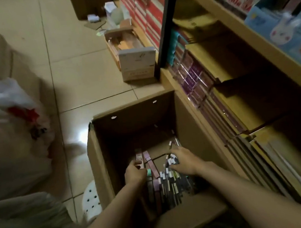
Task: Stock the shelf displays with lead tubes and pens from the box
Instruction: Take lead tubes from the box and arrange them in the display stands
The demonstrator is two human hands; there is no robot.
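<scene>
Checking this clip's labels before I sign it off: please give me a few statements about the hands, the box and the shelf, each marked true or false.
1. Both hands are inside the open brown cardboard box. True.
2. The left hand grips a slim pink packet. True.
3. The right hand is placing stock on the wooden shelf unit. False: it is down in the box, on a bundle of dark pens with white ends.
4. The box stands on a table. False: it stands on the beige tiled floor, beside the shelf unit.
5. A white plastic bag with red print lies left of the box. True.
</scene>
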